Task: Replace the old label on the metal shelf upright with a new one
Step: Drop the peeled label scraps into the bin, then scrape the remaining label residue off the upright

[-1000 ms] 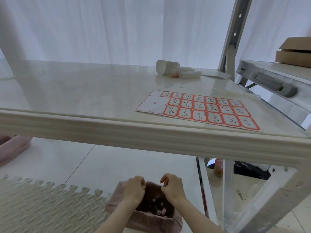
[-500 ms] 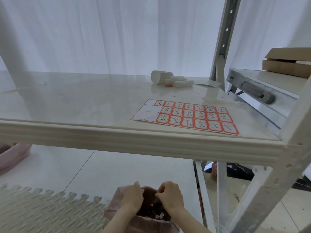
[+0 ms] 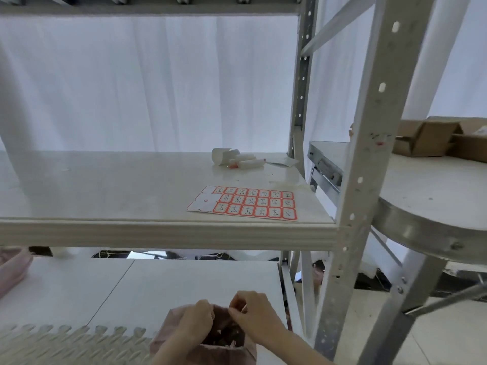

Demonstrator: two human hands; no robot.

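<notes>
My left hand (image 3: pixel 196 322) and my right hand (image 3: pixel 254 316) hover close together over a pink-lined waste bin (image 3: pixel 226 351) on the floor, fingers curled and pinched. Anything between the fingertips is too small to make out. Scraps lie inside the bin. A sheet of red-bordered labels (image 3: pixel 245 204), with a few removed at its left end, rests on the white shelf board (image 3: pixel 105 180). To the right rises the grey metal shelf upright (image 3: pixel 369 180), which carries a small reddish mark and residue (image 3: pixel 380 140) at mid height.
White rolls and paper scraps (image 3: pixel 234 160) sit at the back of the shelf. A round metal-rimmed table (image 3: pixel 421 188) with cardboard boxes (image 3: pixel 432 138) stands to the right. A foam mat (image 3: pixel 66 343) covers the floor at lower left, beside a pink object (image 3: pixel 10 267).
The view has tilted up and left, bringing the front upright and the upper shelf into sight. Both hands stay over the bin, with the fingers still pinched together.
</notes>
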